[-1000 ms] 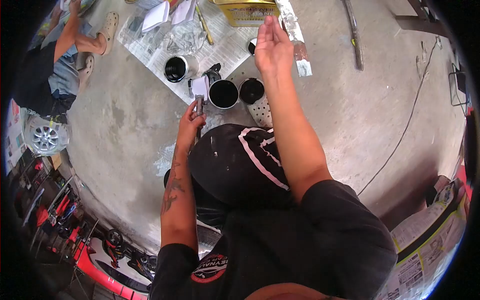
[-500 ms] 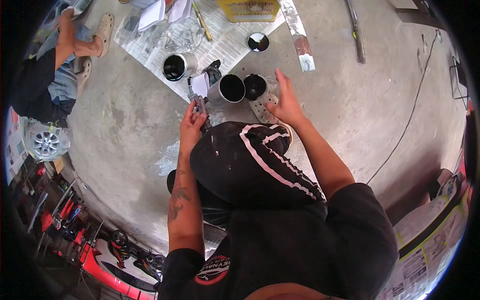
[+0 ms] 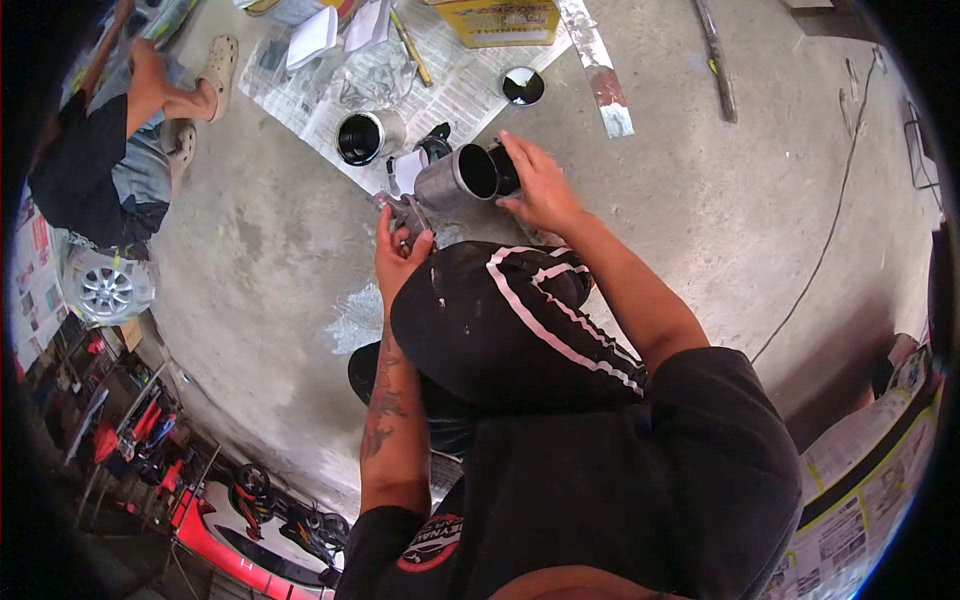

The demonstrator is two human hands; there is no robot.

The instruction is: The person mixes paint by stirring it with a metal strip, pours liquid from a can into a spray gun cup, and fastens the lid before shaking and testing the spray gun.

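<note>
My left hand (image 3: 402, 250) is closed around the handle of a grey spray gun (image 3: 408, 214). A metallic cup (image 3: 442, 184) at the gun leans to the right, its dark mouth facing up and right. Against its rim is a can of black liquid (image 3: 503, 172), with the fingers and thumb of my right hand (image 3: 540, 185) around its right side. Another open can with a black inside (image 3: 388, 132) stands on newspaper (image 3: 290, 105). A small folded white paper (image 3: 408, 170) lies beside the cup.
Up front are a yellow tin (image 3: 505, 22), a round lid (image 3: 522, 86), a stick (image 3: 412, 48) and a painted strip (image 3: 603, 80). Another person (image 3: 100, 170) sits at left near a wheel (image 3: 105, 290). A cable (image 3: 825, 240) crosses the floor at right.
My right hand has come down from above the cans and closed around the black-filled one. The gun in my left hand has turned, and its cup has tipped to the right.
</note>
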